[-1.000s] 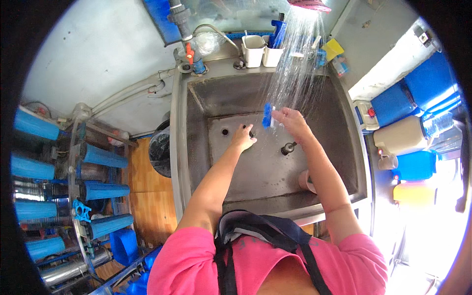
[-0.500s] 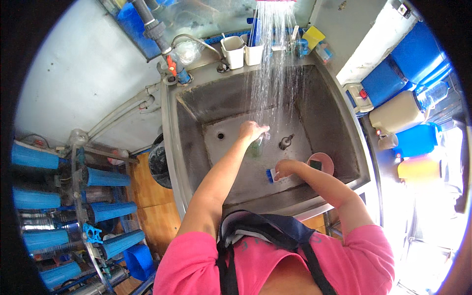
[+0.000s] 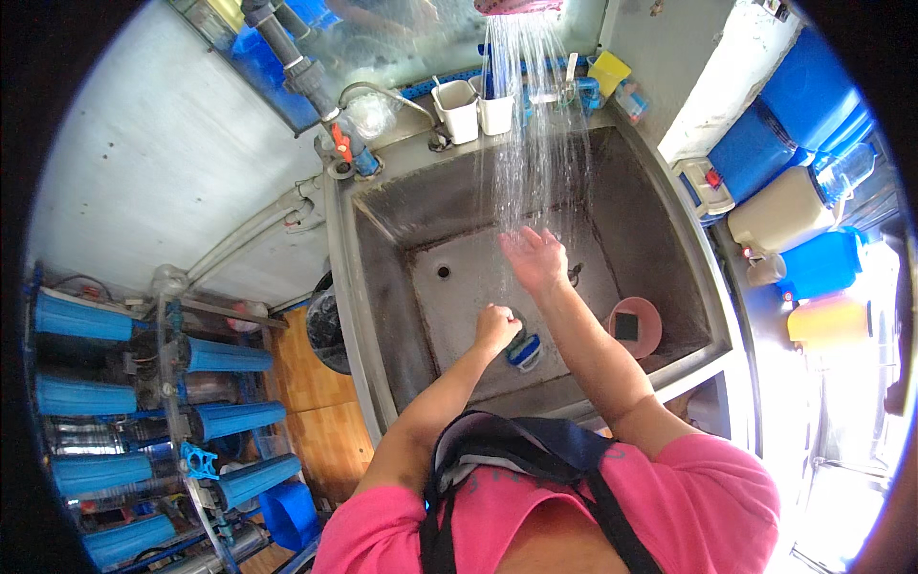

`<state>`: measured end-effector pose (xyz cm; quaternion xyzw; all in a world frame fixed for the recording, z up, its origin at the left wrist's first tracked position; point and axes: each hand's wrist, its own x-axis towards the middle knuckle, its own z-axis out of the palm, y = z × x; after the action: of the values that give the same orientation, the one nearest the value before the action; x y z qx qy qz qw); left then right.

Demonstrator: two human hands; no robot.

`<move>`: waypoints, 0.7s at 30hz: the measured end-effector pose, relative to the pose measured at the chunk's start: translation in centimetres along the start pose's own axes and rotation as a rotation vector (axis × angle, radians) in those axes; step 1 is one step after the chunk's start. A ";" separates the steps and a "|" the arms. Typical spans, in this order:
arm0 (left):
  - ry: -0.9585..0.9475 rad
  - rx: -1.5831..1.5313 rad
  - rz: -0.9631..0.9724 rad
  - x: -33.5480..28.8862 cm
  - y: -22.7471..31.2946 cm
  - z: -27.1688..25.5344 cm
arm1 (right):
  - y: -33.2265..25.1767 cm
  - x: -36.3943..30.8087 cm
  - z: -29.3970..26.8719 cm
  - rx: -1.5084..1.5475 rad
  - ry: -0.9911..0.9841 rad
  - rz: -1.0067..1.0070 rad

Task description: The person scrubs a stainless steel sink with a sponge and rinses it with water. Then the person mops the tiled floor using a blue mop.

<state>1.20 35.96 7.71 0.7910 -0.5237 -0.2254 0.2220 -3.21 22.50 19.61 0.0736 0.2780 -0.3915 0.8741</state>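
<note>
What the left hand (image 3: 498,328) may hold cannot be told — its grasp is too hidden. The right forearm (image 3: 601,342) covers part of one dark fitting (image 3: 575,275). Above, the pink shower head (image 3: 517,6) is cut — by the top edge.

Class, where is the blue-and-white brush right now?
In the head view, the brush lies on the sink floor, below centre, just right of the left hand.
</note>
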 end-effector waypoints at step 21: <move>0.595 -2.022 -0.271 14.3 14.0 -12.0 | -8.4 7.8 5.6 0.096 0.175 -0.480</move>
<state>3.06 19.14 23.78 0.3138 0.0750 -0.3762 0.8686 -2.71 9.78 20.82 0.0806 0.3432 -0.5927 0.7242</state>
